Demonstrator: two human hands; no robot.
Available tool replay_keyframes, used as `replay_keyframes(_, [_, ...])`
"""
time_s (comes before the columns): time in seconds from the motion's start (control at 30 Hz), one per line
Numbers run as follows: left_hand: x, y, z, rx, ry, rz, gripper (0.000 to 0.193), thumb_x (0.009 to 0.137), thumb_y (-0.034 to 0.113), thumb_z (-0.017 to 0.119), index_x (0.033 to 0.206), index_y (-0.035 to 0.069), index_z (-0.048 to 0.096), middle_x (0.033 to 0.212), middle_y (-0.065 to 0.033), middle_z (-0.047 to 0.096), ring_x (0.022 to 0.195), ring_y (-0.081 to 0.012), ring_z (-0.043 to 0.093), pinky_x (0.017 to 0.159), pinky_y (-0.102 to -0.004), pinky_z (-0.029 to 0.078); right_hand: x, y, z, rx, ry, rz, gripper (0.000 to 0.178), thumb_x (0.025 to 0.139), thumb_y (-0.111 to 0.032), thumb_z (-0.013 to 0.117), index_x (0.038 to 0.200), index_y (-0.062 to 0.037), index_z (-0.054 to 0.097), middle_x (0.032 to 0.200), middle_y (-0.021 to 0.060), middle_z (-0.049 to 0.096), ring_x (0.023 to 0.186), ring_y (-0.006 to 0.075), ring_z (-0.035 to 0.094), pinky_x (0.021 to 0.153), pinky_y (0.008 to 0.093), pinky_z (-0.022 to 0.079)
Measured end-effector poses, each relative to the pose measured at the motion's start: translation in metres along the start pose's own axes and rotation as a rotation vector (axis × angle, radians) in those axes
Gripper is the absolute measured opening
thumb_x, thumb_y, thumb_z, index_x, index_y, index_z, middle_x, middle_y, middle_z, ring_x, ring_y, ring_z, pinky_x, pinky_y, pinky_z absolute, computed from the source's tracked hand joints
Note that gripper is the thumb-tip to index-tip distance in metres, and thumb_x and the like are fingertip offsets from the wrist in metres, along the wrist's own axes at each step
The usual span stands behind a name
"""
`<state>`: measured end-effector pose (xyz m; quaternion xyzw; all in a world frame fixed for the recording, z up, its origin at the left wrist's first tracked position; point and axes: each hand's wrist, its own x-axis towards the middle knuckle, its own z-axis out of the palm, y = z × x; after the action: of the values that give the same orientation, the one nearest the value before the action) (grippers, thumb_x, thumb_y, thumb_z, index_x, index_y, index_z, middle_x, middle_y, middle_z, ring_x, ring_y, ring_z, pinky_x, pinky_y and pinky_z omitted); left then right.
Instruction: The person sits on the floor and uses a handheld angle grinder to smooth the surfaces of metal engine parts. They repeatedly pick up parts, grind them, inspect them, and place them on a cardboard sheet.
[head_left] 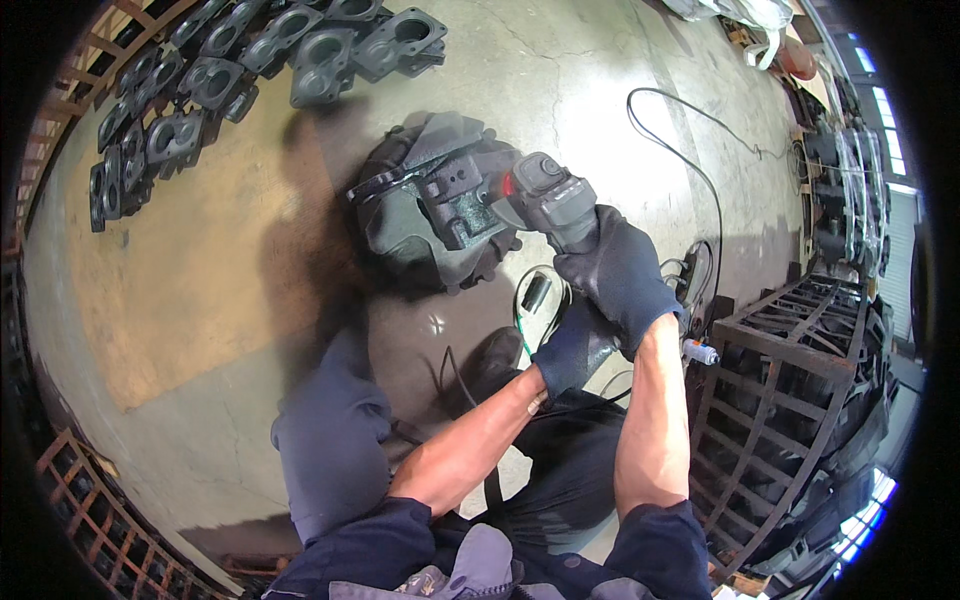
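Note:
Both my hands wear dark gloves and are closed round an angle grinder (560, 205). My right hand (628, 275) wraps its body just behind the grey head. My left hand (578, 345) is closed lower down at its rear end, its fingers partly hidden by the right hand. The grinder's head reaches over a large dark metal casting (400, 222) on the floor. A reddish part shows at the head's left edge, close to the casting's raised block. Whether the disc touches the metal I cannot tell.
Several dark flanged castings (215, 80) lie in rows at the upper left. A black cable (718, 200) loops across the concrete floor on the right. A rusty metal cage (765, 400) holding dark parts stands at my right. A brown board (190, 260) covers floor at left.

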<state>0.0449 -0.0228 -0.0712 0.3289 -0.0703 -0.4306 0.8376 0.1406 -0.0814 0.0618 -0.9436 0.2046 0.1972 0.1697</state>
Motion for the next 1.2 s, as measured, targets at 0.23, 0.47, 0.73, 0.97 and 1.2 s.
replay_keyframes(0.23, [-0.005, 0.011, 0.012, -0.236, 0.079, -0.071, 0.05, 0.106, 0.002, 0.044, 0.152, -0.004, 0.026, 0.15, -0.012, 0.041, 0.137, -0.0205, 0.044, 0.115, -0.032, 0.039, 0.001, 0.008, 0.002, 0.015, -0.01, 0.022, 0.06, 0.074, -0.031, 0.076, 0.118, 0.0059, 0.061, 0.098, 0.0298, 0.07, 0.096, 0.0439, 0.07, 0.085, 0.0447, 0.055])
replay_keyframes(0.47, [-0.013, 0.041, 0.005, -0.292, 0.098, -0.214, 0.047, 0.107, 0.006, 0.041, 0.152, -0.001, 0.027, 0.148, -0.0092, 0.041, 0.136, -0.0164, 0.042, 0.115, -0.031, 0.038, 0.005, -0.004, 0.006, 0.014, 0.018, 0.0, 0.057, 0.074, -0.029, 0.077, 0.118, 0.0035, 0.062, 0.097, 0.0274, 0.071, 0.095, 0.0421, 0.07, 0.085, 0.0437, 0.056])
replay_keyframes(0.73, [-0.021, 0.013, -0.005, -0.348, 0.117, -0.117, 0.049, 0.109, 0.007, 0.038, 0.155, 0.001, 0.021, 0.152, -0.0099, 0.036, 0.139, -0.0185, 0.04, 0.117, -0.0328, 0.035, 0.001, -0.014, 0.007, 0.017, -0.031, -0.012, 0.055, 0.074, -0.028, 0.076, 0.119, 0.0011, 0.063, 0.098, 0.0261, 0.072, 0.095, 0.0409, 0.071, 0.086, 0.0443, 0.055])
replay_keyframes(0.97, [-0.017, 0.023, 0.014, -0.368, 0.098, -0.089, 0.057, 0.108, 0.006, 0.042, 0.158, 0.001, 0.016, 0.157, -0.0107, 0.033, 0.142, -0.021, 0.039, 0.119, -0.0331, 0.036, -0.001, -0.007, -0.004, -0.018, -0.048, -0.02, 0.059, 0.072, -0.028, 0.079, 0.119, 0.0034, 0.061, 0.098, 0.0272, 0.071, 0.095, 0.0422, 0.07, 0.085, 0.0439, 0.056])
replay_keyframes(1.2, [-0.02, 0.026, 0.022, -0.319, 0.064, -0.143, 0.051, 0.109, 0.007, 0.039, 0.156, -0.001, 0.02, 0.155, -0.0123, 0.036, 0.141, -0.0217, 0.041, 0.118, -0.0346, 0.037, -0.008, 0.008, 0.001, 0.008, -0.019, -0.018, 0.062, 0.073, -0.03, 0.079, 0.121, 0.0045, 0.06, 0.097, 0.0285, 0.071, 0.095, 0.0432, 0.07, 0.084, 0.0448, 0.056])
